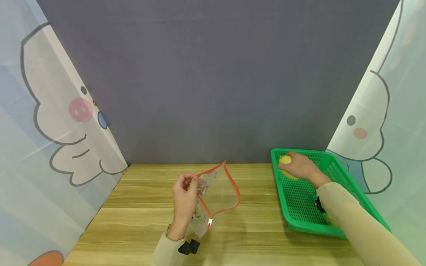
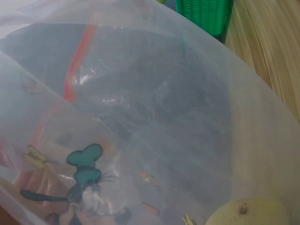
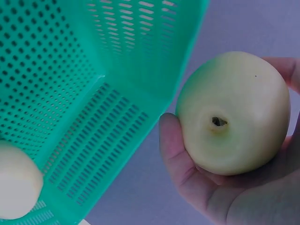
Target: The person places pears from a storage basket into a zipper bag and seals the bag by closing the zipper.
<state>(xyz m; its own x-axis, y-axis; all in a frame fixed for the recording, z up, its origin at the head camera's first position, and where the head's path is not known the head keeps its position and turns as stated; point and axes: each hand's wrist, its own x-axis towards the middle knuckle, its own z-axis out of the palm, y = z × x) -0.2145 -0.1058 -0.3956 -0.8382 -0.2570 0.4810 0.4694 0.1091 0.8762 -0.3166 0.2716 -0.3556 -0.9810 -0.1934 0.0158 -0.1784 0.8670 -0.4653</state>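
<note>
In the head view, my left hand [image 1: 185, 197] pinches the left edge of a clear zip bag [image 1: 221, 194] with a red-orange seal and a white slider. The bag's mouth gapes open. Printed cartoon figures show on its plastic in the left wrist view. A pale yellow fruit [image 2: 251, 213] shows low in that view; whether it lies inside or behind the plastic, I cannot tell. My right hand [image 1: 302, 167] grips a round yellow fruit [image 3: 236, 115] by the far-left rim of a green basket [image 1: 283, 203]. The fruit's dark, puckered end faces the right wrist camera.
Another pale fruit [image 3: 18, 182] lies in the basket, and one [image 1: 332, 221] is partly hidden under my right forearm. The wooden table [image 1: 133, 221] meets a grey backdrop [image 1: 206, 81]. Cartoon-printed curtains [image 1: 60, 111] flank both sides.
</note>
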